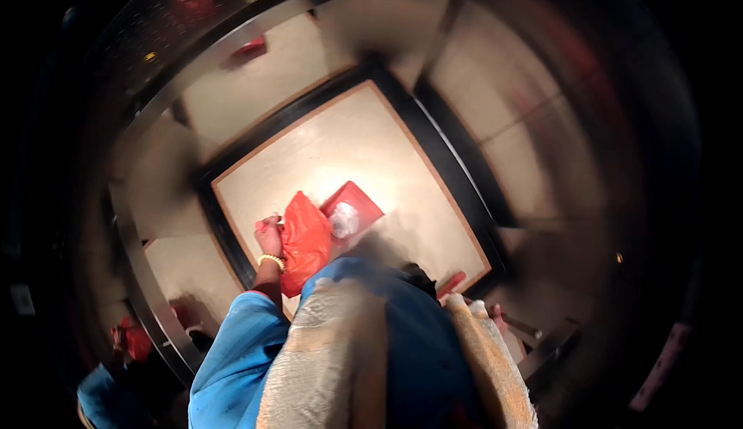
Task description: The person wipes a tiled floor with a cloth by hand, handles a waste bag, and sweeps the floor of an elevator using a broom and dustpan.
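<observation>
My left hand (270, 236), with a pale beaded bracelet at the wrist, grips the edge of a red plastic bag (305, 243). Beside the bag, a red dustpan-like tray (365, 211) lies on the pale floor (325, 139) with crumpled clear or white plastic (343, 220) on it. At the lower right, my right hand (498, 319) is partly hidden by the shawl (319, 348) and is closed around a thin stick-like handle (525, 327). A red object (453, 284), its kind unclear, shows beyond the shawl's edge.
A dark border (429, 133) frames the square floor. Shiny walls surround it, with a metal rail (157, 319) on the left. Reflections repeat the floor and red items; a blue sleeve and red bag (137, 341) appear reflected at the lower left. The outer view is dark and blurred.
</observation>
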### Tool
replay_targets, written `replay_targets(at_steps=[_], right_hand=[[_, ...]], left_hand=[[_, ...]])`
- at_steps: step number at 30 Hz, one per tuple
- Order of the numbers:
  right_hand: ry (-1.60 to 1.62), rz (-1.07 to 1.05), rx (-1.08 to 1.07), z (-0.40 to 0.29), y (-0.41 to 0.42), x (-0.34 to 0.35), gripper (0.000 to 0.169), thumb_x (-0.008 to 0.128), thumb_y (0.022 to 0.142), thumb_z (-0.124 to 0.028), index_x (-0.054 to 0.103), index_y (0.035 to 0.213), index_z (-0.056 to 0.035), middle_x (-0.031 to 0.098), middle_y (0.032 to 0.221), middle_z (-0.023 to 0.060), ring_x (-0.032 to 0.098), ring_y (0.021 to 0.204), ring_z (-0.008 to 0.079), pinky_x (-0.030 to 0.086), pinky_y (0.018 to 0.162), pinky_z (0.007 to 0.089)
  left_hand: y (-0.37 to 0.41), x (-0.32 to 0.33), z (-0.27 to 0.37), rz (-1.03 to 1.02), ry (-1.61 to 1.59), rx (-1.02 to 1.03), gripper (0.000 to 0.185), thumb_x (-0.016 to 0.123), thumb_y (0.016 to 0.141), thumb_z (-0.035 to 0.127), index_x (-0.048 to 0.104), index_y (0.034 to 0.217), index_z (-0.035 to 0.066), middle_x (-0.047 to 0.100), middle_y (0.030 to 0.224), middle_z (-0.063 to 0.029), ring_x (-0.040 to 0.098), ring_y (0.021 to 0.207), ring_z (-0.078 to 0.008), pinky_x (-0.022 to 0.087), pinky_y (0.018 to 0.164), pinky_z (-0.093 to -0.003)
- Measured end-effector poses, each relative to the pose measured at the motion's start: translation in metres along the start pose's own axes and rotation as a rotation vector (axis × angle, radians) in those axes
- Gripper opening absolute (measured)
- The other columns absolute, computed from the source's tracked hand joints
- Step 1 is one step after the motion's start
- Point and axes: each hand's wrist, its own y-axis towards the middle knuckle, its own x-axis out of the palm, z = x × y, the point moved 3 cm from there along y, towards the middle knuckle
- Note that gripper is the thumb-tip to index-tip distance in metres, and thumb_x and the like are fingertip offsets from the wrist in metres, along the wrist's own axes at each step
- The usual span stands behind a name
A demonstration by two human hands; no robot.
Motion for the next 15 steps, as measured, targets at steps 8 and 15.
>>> replay_targets(at_steps=[8, 15], right_hand=[[0.09, -0.032, 0.023, 0.049, 0.015, -0.013, 0.025, 0.063, 0.089, -0.028, 0.057, 0.092, -0.0044, 0.062, 0.067, 0.0102, 0.06, 0.052, 0.0185, 0.052, 0.045, 0.0312], [0.139, 0.013, 0.0, 0.049, -0.016, -0.002, 0.02, 0.065, 0.088, -0.022, 0.053, 0.091, -0.0063, 0.061, 0.073, 0.0078, 0.06, 0.052, 0.0174, 0.048, 0.043, 0.028]], left_hand=[[0.004, -0.007, -0.003, -0.115, 0.008, -0.038, 0.028, 0.064, 0.088, 0.024, 0.064, 0.092, -0.004, 0.067, 0.082, -0.0078, 0.057, 0.063, -0.012, 0.046, 0.062, -0.0267], [0.006, -0.007, 0.01, -0.208, 0.032, -0.028, 0.026, 0.063, 0.09, 0.024, 0.063, 0.09, -0.002, 0.067, 0.084, -0.0079, 0.057, 0.066, -0.0119, 0.046, 0.062, -0.0267]])
